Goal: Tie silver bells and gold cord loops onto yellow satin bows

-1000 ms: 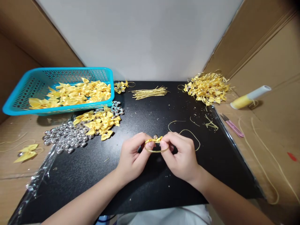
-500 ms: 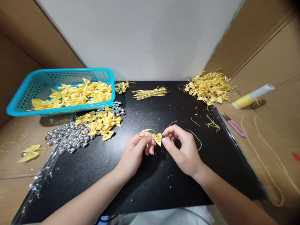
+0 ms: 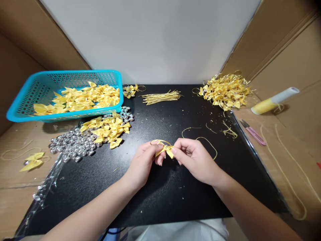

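Over the middle of the black tabletop, a yellow ribbon bow (image 3: 168, 151) is held between both hands. My left hand (image 3: 147, 155) pinches its left side between thumb and fingers. My right hand (image 3: 192, 155) pinches the bow's right tail with thumb and forefinger. A gold cord loop (image 3: 160, 141) curves up from the bow above the left fingertips. Something small and shiny shows at the bow's centre, partly hidden by the fingers. Just beyond my right hand lies a loose length of gold cord (image 3: 209, 144).
A blue basket (image 3: 120, 90) of yellow bows stands at left, with silver beads (image 3: 75, 144) and more bows (image 3: 112, 130) before it. Cut gold cords (image 3: 162, 97) lie at the back. At right are finished-looking bows (image 3: 227, 92), a pink-handled cutter (image 3: 253, 133) and a tube (image 3: 274, 100).
My right hand has moved left and closed on the bow's right side. The bow has tilted, with its tails now towards me. The view has shifted slightly.
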### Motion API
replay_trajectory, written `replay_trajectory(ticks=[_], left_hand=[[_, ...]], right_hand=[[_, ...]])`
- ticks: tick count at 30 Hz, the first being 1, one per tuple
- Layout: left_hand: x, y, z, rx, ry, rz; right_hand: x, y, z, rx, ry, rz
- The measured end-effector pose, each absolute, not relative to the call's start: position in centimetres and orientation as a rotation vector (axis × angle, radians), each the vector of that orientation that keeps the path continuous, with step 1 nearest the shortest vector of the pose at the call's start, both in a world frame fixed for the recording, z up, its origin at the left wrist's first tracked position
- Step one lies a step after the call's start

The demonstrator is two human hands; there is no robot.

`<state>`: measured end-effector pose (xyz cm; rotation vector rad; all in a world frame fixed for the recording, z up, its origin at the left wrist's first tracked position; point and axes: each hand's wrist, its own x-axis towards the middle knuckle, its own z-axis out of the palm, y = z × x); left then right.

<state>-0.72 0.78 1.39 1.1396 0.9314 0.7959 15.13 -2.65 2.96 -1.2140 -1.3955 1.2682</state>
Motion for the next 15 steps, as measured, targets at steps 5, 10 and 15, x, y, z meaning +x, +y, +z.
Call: replay_trajectory(ticks=[5, 10, 15], left_hand=[[-0.68, 0.71, 1.74, 1.063, 0.936, 0.767], [-0.86, 0.78, 1.77, 1.061, 0.891, 0.708], [-0.97, 0.67, 1.52, 1.111, 0.899, 0.76]], right_hand=[[15.38, -2.61, 3.14, -1.23, -1.439, 1.22], [15.4, -2.47, 2.86, -1.142, -1.361, 1.327], [15.2, -3.0, 2.91, -1.234, -1.483, 0.601]])
